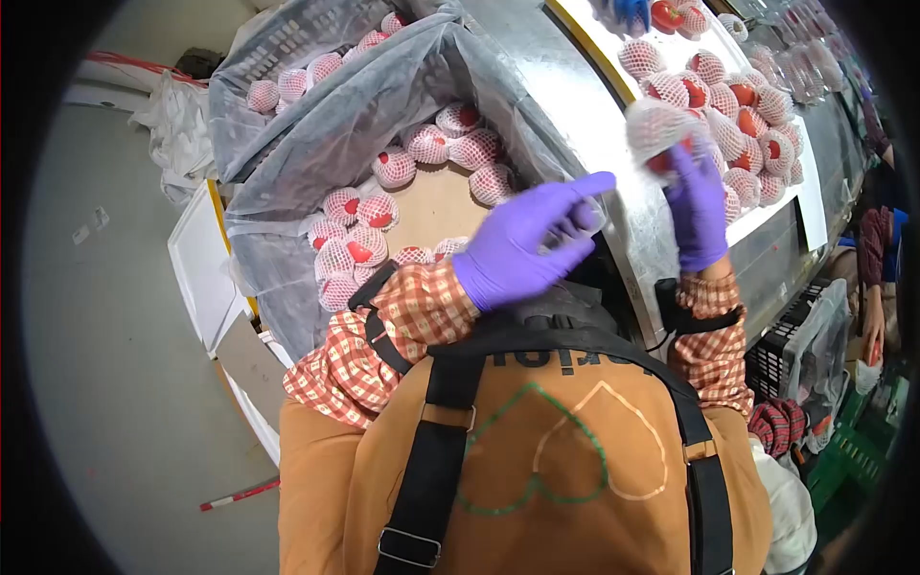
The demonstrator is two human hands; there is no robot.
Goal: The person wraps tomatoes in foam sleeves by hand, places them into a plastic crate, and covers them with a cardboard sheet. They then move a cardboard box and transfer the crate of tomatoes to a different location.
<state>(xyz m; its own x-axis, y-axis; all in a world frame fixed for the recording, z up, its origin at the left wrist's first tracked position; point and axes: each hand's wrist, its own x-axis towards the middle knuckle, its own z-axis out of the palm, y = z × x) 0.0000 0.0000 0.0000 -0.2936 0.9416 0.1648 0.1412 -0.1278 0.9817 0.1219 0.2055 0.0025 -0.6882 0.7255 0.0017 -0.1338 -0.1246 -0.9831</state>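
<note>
My right hand (pixel 698 211), in a purple glove, grips a red fruit in a white foam net (pixel 661 132); both are blurred by motion. It is above the edge of a white tray (pixel 813 206) heaped with more netted red fruits (pixel 728 134). My left hand (pixel 522 247), gloved in purple too, hovers over the near right side of a crate lined with grey plastic (pixel 278 206). Its index finger stretches toward the right hand, with the thumb apart. Something translucent, too blurred to name, shows by its fingers. Netted fruits (pixel 364 245) lie around the crate's cardboard-coloured bottom (pixel 436 206).
A second lined crate (pixel 240 81) with netted fruits stands behind the first. The metal table (pixel 522 48) runs along the right. Another person's blue-gloved hand (pixel 631 13) is at the tray's far end. A black crate (pixel 781 331) and a green crate (pixel 848 460) stand at right.
</note>
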